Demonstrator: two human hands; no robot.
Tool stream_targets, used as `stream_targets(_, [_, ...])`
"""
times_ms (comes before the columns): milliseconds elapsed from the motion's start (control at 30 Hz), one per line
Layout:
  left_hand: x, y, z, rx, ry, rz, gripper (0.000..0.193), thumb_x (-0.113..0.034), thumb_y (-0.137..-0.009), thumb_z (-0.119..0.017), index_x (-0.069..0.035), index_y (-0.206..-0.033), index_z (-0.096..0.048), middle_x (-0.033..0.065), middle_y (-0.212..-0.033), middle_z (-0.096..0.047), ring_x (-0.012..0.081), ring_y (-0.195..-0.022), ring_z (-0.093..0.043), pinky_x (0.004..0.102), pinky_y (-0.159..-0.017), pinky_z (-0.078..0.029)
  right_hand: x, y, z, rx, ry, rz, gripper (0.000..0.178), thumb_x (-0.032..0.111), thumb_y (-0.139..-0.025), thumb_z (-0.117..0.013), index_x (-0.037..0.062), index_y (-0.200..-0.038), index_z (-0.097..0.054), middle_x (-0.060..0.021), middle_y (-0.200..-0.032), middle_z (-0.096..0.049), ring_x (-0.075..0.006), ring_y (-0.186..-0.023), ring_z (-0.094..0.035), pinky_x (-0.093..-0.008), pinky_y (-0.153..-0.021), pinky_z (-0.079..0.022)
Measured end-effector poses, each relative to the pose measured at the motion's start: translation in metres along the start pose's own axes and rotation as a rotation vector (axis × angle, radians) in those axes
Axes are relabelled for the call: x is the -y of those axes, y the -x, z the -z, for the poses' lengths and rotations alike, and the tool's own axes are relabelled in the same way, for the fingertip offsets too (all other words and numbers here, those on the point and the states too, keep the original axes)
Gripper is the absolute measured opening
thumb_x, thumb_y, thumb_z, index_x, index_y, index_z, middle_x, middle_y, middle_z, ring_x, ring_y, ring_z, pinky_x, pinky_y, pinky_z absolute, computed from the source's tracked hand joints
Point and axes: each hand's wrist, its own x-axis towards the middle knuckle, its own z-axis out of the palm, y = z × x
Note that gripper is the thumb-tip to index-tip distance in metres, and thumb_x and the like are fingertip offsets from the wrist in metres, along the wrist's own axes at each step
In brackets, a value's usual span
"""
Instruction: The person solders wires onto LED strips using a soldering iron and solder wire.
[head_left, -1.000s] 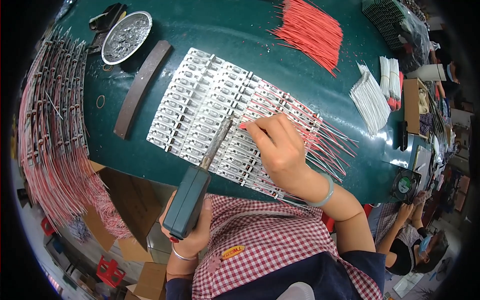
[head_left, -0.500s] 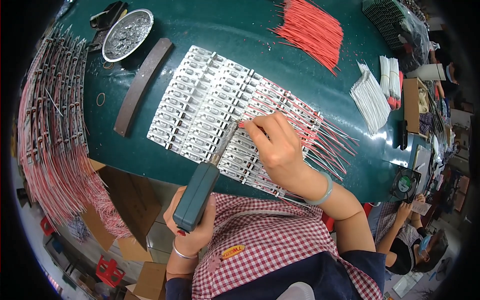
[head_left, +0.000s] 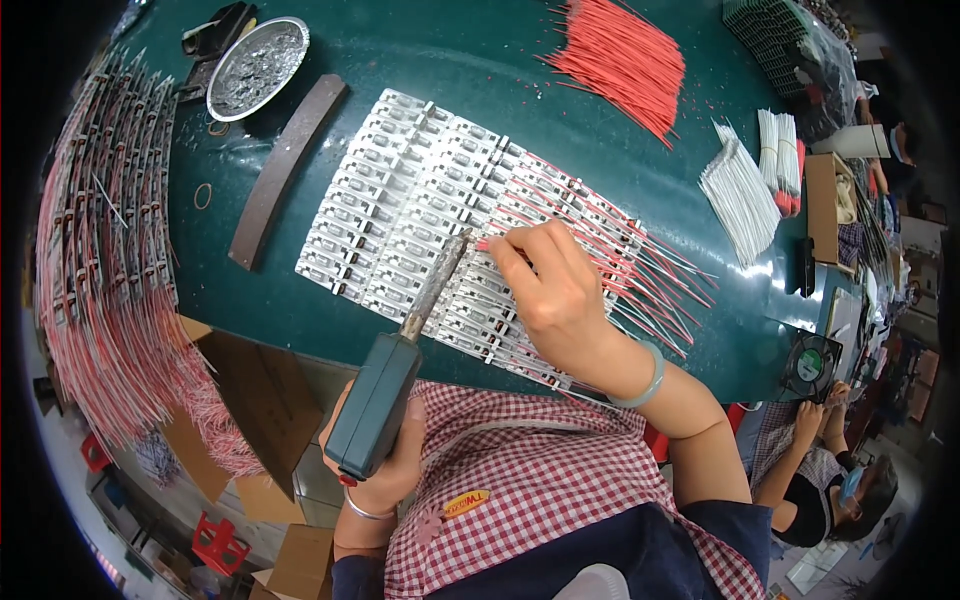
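Note:
My left hand [head_left: 398, 468] is wrapped round the dark green body of a soldering iron [head_left: 375, 405]. Its long, crusted metal tip slants up over the rows of small white parts [head_left: 400, 185] laid on the table. Just right of the tip, my right hand [head_left: 558, 290] pinches a red wire [head_left: 484, 244] between thumb and fingertips; most of that wire is hidden by the hand. A narrow gap appears between tip and wire. Red and white wires [head_left: 660, 265] fan out to the right from the rows beneath my right hand.
A brown curved bar [head_left: 288, 170] and a metal bowl of silvery scraps [head_left: 258, 70] lie left. Wired strips [head_left: 100, 230] hang at far left. Red wires [head_left: 620, 65] and white wires [head_left: 740, 195] are piled at the back right. A fan [head_left: 810, 367] and a co-worker [head_left: 840, 490] are right.
The soldering iron's body has swung left and a little down in my left hand, and its tip has moved slightly up and left of the red wire. My right hand stays almost in place.

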Motion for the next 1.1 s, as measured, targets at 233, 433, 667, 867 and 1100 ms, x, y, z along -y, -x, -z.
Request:
stream_targets(233, [0.003, 0.003, 0.003, 0.002, -0.012, -0.02, 0.025, 0.003, -0.078, -0.074, 0.007, -0.102, -0.069, 0.0161, -0.091, -0.069, 0.0239, -0.076, -0.069, 0.0296, -0.069, -0.054, 0.004, 0.004, 0.002, -0.063, -0.033, 0.04, 0.03, 0.001, -0.072, -0.067, -0.007, -0.101, -0.067, -0.0116, -0.092, -0.06, -0.0243, -0.081, -0.057, -0.034, -0.065, -0.049])
stream_targets(433, [0.004, 0.006, 0.002, 0.016, -0.013, -0.031, 0.022, 0.005, -0.078, -0.074, 0.008, -0.099, -0.069, 0.0161, -0.092, -0.069, 0.0242, -0.075, -0.069, 0.0296, -0.068, -0.054, 0.008, 0.009, -0.002, -0.019, -0.068, 0.006, 0.032, 0.001, -0.072, -0.066, -0.0074, -0.103, -0.067, -0.0118, -0.092, -0.061, -0.0247, -0.081, -0.057, -0.0345, -0.065, -0.049])
stream_targets(667, [0.007, 0.005, 0.001, 0.052, -0.004, -0.038, 0.021, 0.005, -0.077, -0.074, 0.007, -0.097, -0.068, 0.0163, -0.092, -0.069, 0.0253, -0.074, -0.069, 0.0298, -0.067, -0.054, 0.008, 0.009, -0.003, -0.001, -0.054, 0.016, 0.031, 0.0, -0.073, -0.066, -0.0083, -0.102, -0.067, -0.0122, -0.093, -0.06, -0.0251, -0.082, -0.057, -0.0341, -0.065, -0.05])
stream_targets(867, [0.003, 0.003, 0.003, 0.067, -0.062, -0.063, 0.019, 0.005, -0.077, -0.075, 0.006, -0.094, -0.068, 0.0155, -0.087, -0.067, 0.0249, -0.07, -0.067, 0.0297, -0.064, -0.052, 0.011, 0.007, -0.002, 0.002, -0.022, 0.014, 0.029, 0.001, -0.073, -0.066, -0.0083, -0.101, -0.067, -0.0123, -0.092, -0.06, -0.0249, -0.082, -0.057, -0.0332, -0.066, -0.05])
stream_targets(1100, [0.004, 0.003, 0.003, 0.071, -0.047, -0.039, 0.017, 0.004, -0.077, -0.075, 0.006, -0.092, -0.068, 0.0142, -0.084, -0.066, 0.0239, -0.066, -0.065, 0.0299, -0.061, -0.051, 0.012, 0.007, -0.002, 0.002, -0.009, 0.013, 0.029, 0.001, -0.073, -0.066, -0.0083, -0.1, -0.066, -0.0124, -0.091, -0.059, -0.0252, -0.082, -0.057, -0.0332, -0.066, -0.05])
